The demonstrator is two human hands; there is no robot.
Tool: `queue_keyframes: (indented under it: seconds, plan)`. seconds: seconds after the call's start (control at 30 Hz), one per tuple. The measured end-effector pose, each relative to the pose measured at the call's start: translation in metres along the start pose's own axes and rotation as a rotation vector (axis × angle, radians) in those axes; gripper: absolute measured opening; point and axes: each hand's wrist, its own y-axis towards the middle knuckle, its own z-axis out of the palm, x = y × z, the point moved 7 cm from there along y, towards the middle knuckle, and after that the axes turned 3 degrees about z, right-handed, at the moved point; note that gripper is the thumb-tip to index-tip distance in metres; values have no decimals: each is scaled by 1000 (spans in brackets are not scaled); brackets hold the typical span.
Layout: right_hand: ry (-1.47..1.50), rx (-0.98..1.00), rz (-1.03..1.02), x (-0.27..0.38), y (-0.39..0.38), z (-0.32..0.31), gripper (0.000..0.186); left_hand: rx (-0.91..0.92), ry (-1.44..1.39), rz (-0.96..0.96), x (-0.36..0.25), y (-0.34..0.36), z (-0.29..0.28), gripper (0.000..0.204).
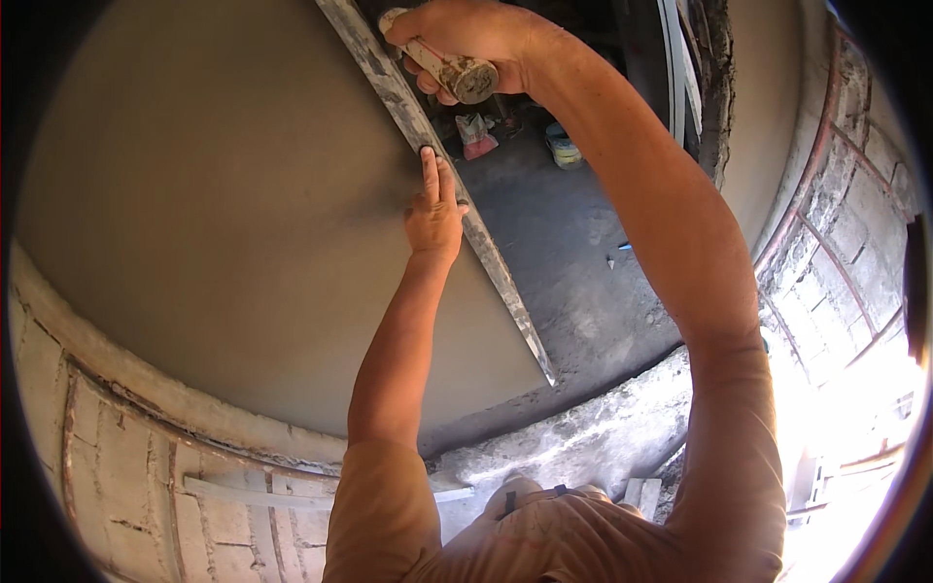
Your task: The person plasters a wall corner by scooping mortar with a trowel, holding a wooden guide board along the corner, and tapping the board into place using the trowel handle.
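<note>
A long, narrow straightedge board (494, 255), smeared with plaster, runs slantwise along the edge of a smooth, freshly plastered wall (224, 223). My left hand (434, 209) presses on this board at mid-length, two fingers stretched up along it and the thumb over its right edge. Higher up, my right hand (471, 34) is closed around a thick round tool handle (449, 70) caked with dried mortar. Its blunt end points toward me. The working part of that tool is hidden behind my hand, beside the board's upper end.
Beyond the wall edge is an opening with a grey floor (554, 262). Inside are a bucket (563, 146) and a white and pink bag (476, 136). A rough concrete ledge (583, 408) lies below. Block walls (126, 466) and a rough jamb (717, 97) flank the area.
</note>
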Motion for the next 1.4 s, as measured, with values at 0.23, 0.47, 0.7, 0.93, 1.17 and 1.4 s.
queue_keyframes:
  seconds: [0.23, 0.47, 0.7, 0.93, 1.17, 1.4]
  plan:
    - [-150, -24, -82, 10, -42, -3, 34, 9, -69, -17, 8, 1, 4, 90]
    - [276, -89, -113, -46, -25, -32, 41, 97, -100, -20, -9, 7, -8, 93]
    - [-30, -125, -220, -52, 53, -3, 42, 67, -44, 0, -1, 0, -4, 93]
    - [-248, -323, -297, -18, 55, 49, 52, 163, -374, -191, 36, -8, 55, 77]
    - [-318, -513, -409, -56, 7, 78, 57, -74, 21, 144, -8, 5, -12, 83]
    - [-106, -316, -375, -99, -44, 38, 47, 75, -608, -71, 20, -4, 5, 93]
